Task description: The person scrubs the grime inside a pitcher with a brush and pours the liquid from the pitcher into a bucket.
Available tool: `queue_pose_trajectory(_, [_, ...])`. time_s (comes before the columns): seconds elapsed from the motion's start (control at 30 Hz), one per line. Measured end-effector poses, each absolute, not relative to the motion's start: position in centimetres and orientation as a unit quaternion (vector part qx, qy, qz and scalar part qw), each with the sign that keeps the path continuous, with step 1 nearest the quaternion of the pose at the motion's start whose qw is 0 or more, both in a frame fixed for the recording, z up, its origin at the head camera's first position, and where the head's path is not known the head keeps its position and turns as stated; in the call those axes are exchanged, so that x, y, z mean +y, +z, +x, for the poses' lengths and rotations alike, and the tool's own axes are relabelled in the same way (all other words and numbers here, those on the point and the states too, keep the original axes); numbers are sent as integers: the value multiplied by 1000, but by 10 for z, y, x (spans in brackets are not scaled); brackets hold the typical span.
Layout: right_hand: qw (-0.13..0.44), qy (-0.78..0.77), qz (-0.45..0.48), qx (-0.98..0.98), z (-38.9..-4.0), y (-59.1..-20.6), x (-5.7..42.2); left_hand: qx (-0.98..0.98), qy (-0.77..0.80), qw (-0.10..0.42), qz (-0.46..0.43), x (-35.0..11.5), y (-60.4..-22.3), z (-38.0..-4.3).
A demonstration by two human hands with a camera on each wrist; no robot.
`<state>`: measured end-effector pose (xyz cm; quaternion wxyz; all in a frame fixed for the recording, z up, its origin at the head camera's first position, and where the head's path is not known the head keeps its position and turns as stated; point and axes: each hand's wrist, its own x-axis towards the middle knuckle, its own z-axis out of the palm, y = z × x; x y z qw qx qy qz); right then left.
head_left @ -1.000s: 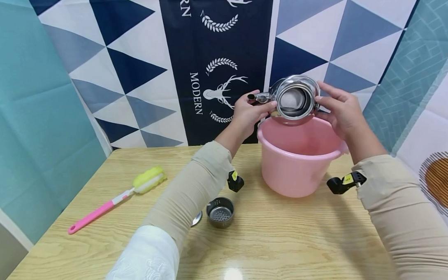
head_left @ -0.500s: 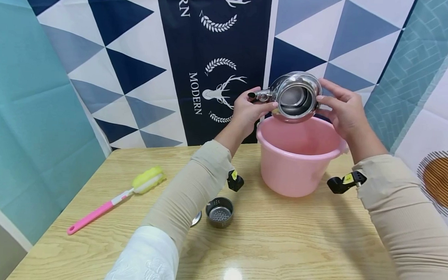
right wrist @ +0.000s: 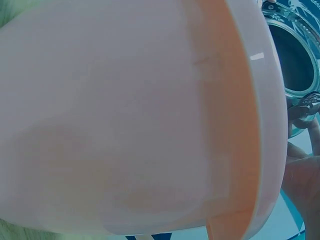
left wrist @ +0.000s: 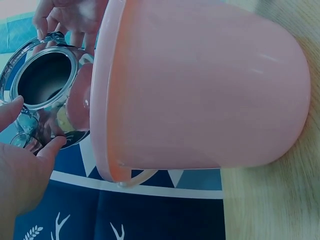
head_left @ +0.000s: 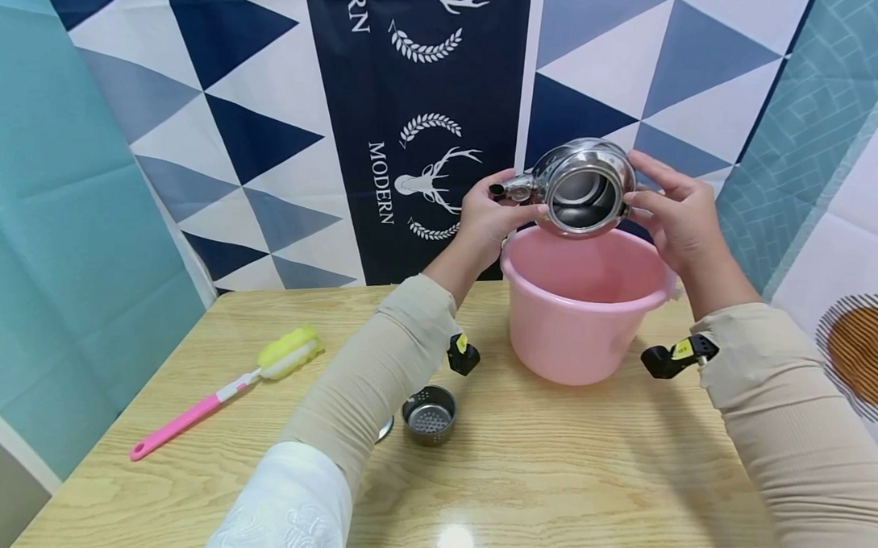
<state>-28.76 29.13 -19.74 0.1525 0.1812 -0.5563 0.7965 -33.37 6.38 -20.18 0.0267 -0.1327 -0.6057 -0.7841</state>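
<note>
A shiny metal teapot (head_left: 586, 186) is held tilted above the pink bucket (head_left: 585, 335), its round open mouth facing me. My left hand (head_left: 488, 218) grips it at the spout side, the thumb lying along the body. On the opposite side my right hand (head_left: 675, 214) holds the pot with fingers and thumb. The left wrist view shows the teapot (left wrist: 30, 117) just beyond the bucket's rim (left wrist: 102, 100), with an empty-looking dark inside. In the right wrist view the bucket (right wrist: 125, 110) hides most of the pot, and only part of the right hand (right wrist: 302, 182) shows.
On the wooden table (head_left: 548, 487) stands a perforated metal strainer cup (head_left: 430, 416). Beside it a small shiny round piece (head_left: 385, 428) is mostly hidden by the left sleeve. A sponge brush (head_left: 227, 392) with a pink handle lies at the left. Patterned cloth hangs behind.
The teapot has turned slightly in both hands, so its mouth shows a darker inside and less of the bright bottom. Both hands keep their grip and have shifted very little.
</note>
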Motion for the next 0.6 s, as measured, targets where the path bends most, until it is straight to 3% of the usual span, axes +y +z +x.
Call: queue_pose_trajectory(0.6, [169, 783, 201, -564, -288, -196, 294, -609, -779, 49, -142, 68, -197, -332])
